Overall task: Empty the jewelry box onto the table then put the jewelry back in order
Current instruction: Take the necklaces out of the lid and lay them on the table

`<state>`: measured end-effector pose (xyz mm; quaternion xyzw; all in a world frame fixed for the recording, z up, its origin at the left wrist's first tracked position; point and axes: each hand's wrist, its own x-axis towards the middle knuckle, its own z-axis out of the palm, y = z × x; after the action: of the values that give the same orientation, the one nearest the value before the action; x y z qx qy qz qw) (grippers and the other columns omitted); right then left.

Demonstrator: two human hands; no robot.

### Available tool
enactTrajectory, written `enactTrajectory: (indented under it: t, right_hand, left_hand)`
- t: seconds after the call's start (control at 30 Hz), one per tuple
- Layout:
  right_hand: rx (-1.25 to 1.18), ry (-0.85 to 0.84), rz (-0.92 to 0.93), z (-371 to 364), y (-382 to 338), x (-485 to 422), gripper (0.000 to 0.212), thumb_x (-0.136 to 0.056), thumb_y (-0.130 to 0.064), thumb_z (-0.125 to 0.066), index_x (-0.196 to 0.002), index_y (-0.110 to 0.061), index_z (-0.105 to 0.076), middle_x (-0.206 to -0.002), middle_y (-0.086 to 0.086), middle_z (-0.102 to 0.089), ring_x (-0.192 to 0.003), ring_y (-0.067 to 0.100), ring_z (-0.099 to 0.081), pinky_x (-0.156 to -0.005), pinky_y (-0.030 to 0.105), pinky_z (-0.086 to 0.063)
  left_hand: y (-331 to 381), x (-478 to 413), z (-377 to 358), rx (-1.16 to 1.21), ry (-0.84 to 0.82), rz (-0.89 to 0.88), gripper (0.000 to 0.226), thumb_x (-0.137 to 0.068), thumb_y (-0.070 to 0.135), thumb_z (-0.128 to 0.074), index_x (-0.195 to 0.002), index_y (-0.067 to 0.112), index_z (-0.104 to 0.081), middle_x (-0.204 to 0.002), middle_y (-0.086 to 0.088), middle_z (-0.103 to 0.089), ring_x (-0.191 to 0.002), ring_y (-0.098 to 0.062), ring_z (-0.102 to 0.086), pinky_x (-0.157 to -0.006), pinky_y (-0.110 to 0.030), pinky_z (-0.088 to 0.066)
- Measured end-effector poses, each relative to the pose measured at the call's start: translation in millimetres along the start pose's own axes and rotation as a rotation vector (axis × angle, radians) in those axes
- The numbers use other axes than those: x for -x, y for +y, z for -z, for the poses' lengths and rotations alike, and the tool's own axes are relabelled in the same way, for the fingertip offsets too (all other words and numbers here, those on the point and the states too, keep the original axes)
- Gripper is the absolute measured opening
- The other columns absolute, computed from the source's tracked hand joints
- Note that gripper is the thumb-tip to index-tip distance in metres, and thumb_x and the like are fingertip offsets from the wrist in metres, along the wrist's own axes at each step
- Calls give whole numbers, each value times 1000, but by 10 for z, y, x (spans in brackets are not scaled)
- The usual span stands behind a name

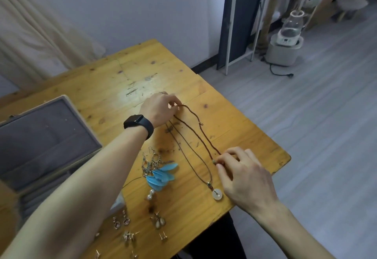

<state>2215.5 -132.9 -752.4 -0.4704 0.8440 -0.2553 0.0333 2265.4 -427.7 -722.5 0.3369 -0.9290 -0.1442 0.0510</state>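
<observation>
The person's left forearm crosses the bottom-left corner, above a scatter of small stud and drop earrings (126, 221) on the near edge of the wooden table (142, 71). Farther in lie a pair of blue feather earrings (163, 175) and a string of pearl drops (151, 194).

The left hand (161, 108), with a black smartwatch (138, 125) on its wrist, is curled and pinches the far end of a red-brown braided cord necklace (204, 134). The right hand (244, 173) pinches the near end at a small bead, thumb and forefinger closed on it and the other fingers loosely bent. The cord lies stretched on the table between the two hands.

Just beside it lies a thin brown cord necklace with a white disc pendant (217, 194), close to the right hand.

The jewelry box (47, 136) stands open on the left of the table, its grey lining showing.
</observation>
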Motion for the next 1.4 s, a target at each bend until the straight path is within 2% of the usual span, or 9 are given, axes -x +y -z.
enactTrajectory:
  t: [0.13,0.37,0.47,0.7,0.87,1.0,1.1,1.17,1.4]
  right_hand:
    - [-18,11,28,-25,21,112,10,-91,-31,-60,-91,-24,-67,-99,-11,-59,-88,11,-52,-60,28,-54]
    - [-69,46,35,-71,50,241,5,-90,-25,-64,-92,-21,-67,-98,-10,-60,-89,10,-50,-70,24,-51]
    - [-90,30,45,-71,70,270,3,-91,-22,-65,-93,-21,-65,-100,-12,-59,-90,9,-49,-73,23,-51]
    - [-108,-23,28,24,24,277,11,-91,-30,-62,-98,-23,-65,-102,-14,-59,-94,8,-51,-76,23,-50]
    - [-101,-16,40,192,-126,260,17,-92,-32,-60,-105,-23,-65,-105,-12,-58,-95,8,-55,-77,24,-52]
    - [-114,14,100,276,-438,238,19,-92,-31,-62,-109,-23,-66,-109,-10,-60,-100,7,-55,-81,22,-51]
    - [-145,2,160,264,-789,210,23,-92,-31,-64,-114,-24,-66,-113,-10,-61,-105,4,-53,-81,6,-39]
    - [-187,-8,196,222,-1062,179,25,-92,-30,-65,-116,-25,-66,-114,-9,-61,-107,4,-53,-79,2,-35]
    - [-268,-78,359,-94,-1984,-48,31,-94,-35,-63,-124,-26,-61,-120,-9,-61,-110,5,-55,-91,22,-48]
  left_hand:
    - [-12,56,-65,-35,55,3,26,-99,26,-55,-116,35,-71,-118,4,-64,-99,-17,-57,-69,-28,-40]
    - [15,135,-78,-59,44,-20,23,-99,30,-55,-115,34,-71,-119,2,-64,-102,-20,-58,-80,-37,-52]
    - [19,156,-70,-90,49,-20,22,-99,31,-55,-114,33,-71,-116,1,-65,-103,-21,-59,-80,-37,-53]
    - [102,317,-11,4,32,28,24,-98,32,-53,-116,32,-69,-118,2,-63,-107,-21,-58,-84,-38,-52]
    - [76,609,197,92,104,11,23,-96,30,-57,-116,33,-68,-117,3,-63,-103,-20,-59,-86,-41,-52]
    - [-27,1014,396,211,202,23,23,-95,28,-59,-115,34,-68,-113,6,-65,-102,-14,-61,-86,-36,-52]
    - [-177,1422,523,261,263,33,24,-94,28,-60,-116,36,-67,-115,9,-65,-107,-12,-59,-90,-36,-51]
    - [-315,1705,599,296,302,57,25,-94,27,-60,-117,36,-67,-116,9,-65,-109,-11,-58,-92,-38,-51]
    - [-889,2451,823,277,467,178,23,-95,28,-60,-116,33,-67,-116,11,-64,-108,-9,-57,-92,-41,-52]
